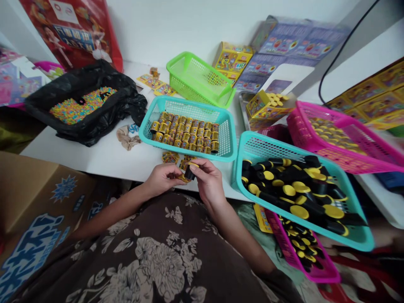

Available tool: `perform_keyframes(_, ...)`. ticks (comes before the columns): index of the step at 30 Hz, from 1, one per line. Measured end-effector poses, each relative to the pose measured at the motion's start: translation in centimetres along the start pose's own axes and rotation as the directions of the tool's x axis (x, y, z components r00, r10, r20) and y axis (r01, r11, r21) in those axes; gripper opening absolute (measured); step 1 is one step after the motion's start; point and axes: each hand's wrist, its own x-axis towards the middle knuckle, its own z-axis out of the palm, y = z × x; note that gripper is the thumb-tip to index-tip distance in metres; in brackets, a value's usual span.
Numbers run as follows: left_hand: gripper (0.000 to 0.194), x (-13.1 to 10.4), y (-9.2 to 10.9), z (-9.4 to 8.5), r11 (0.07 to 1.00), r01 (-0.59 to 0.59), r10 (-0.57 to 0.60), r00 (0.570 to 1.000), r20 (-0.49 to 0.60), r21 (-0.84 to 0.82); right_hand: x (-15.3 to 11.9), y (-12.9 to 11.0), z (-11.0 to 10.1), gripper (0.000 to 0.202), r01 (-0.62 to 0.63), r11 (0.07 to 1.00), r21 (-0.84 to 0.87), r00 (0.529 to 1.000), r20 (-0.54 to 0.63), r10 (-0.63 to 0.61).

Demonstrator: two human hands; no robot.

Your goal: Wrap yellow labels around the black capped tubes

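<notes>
Between the thumb and fingers of my right hand (208, 179) is a small black canister with a yellow lid (190, 172), held near the table's front edge. My left hand (164, 178) pinches a yellow printed label (183, 179) against or beside the canister; whether it sticks to it I cannot tell. Just beyond my hands, stacks of printed labels (170, 157) lie on the table. A turquoise basket (235, 145) behind them holds rows of labelled canisters (189, 132). To the right, another turquoise basket (370, 242) is heaped with black, yellow-lidded canisters (288, 191).
A black-bagged tub of colourful beads (83, 105) stands left, near a cardboard box (41, 210). Behind are a green basket (202, 80) and purple boxes (284, 38). Pink baskets (375, 164) sit at the right, one lower down. A crumpled tan cloth (128, 137) lies on the table.
</notes>
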Motion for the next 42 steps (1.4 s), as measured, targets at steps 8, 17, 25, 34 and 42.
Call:
perform_keyframes(8,0.032,0.0,-0.3,0.3,0.980,0.118,-0.118,0.993,0.008,-0.163,0.2,0.8,0.0,0.025,-0.040,0.996,0.077,0.997,-0.067,0.045)
perform_keyframes(17,0.036,0.2,-0.1,0.6,0.892,0.327,-0.302,0.945,0.127,-0.313,-0.1,1.1,0.1,0.028,-0.011,1.000,-0.017,0.998,-0.060,0.010)
perform_keyframes(25,0.036,0.0,-0.2,0.9,0.854,0.362,-0.351,0.931,0.100,-0.374,-0.6,1.4,0.4,0.023,0.129,0.988,-0.083,0.989,-0.064,-0.134)
perform_keyframes(34,0.029,0.0,0.0,1.3,0.716,0.337,-0.352,0.931,0.102,-0.612,-1.2,1.8,-0.3,0.009,0.320,0.901,-0.294,0.947,0.116,-0.299)
perform_keyframes(42,0.025,-0.1,0.2,1.5,0.713,0.305,-0.358,0.933,0.045,-0.631,-1.1,1.1,-1.4,0.011,0.390,0.824,-0.411,0.919,0.235,-0.318)
